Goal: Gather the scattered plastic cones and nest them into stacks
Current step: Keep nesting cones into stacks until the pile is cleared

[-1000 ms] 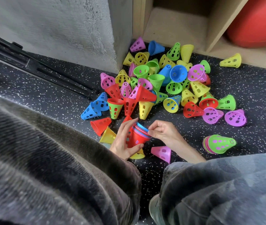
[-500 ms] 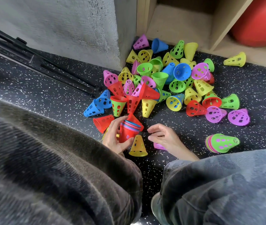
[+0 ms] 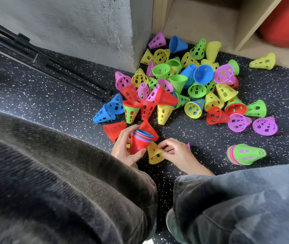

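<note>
My left hand (image 3: 124, 147) grips a nested stack of cones (image 3: 139, 142), red outside with blue, pink and red rims showing at its open top. Right beside it, my right hand (image 3: 174, 151) pinches the narrow end of a yellow perforated cone (image 3: 154, 154) that rests on the floor. A pink cone (image 3: 188, 147) is mostly hidden behind that hand. A large pile of scattered cones (image 3: 184, 81) in red, yellow, green, blue and pink lies beyond. A second nested stack (image 3: 245, 154), green outside, lies on its side at the right.
The dark speckled floor (image 3: 52, 103) runs to a grey concrete pillar (image 3: 87, 27) and a wooden shelf unit (image 3: 201, 18) with a red ball (image 3: 288, 20). Black tripod legs (image 3: 39, 62) lie at the left. My knees fill the foreground.
My right hand left the stack's rim, dropped to the floor past the pink cone and took hold of the yellow cone. The left hand turned the stack more upright.
</note>
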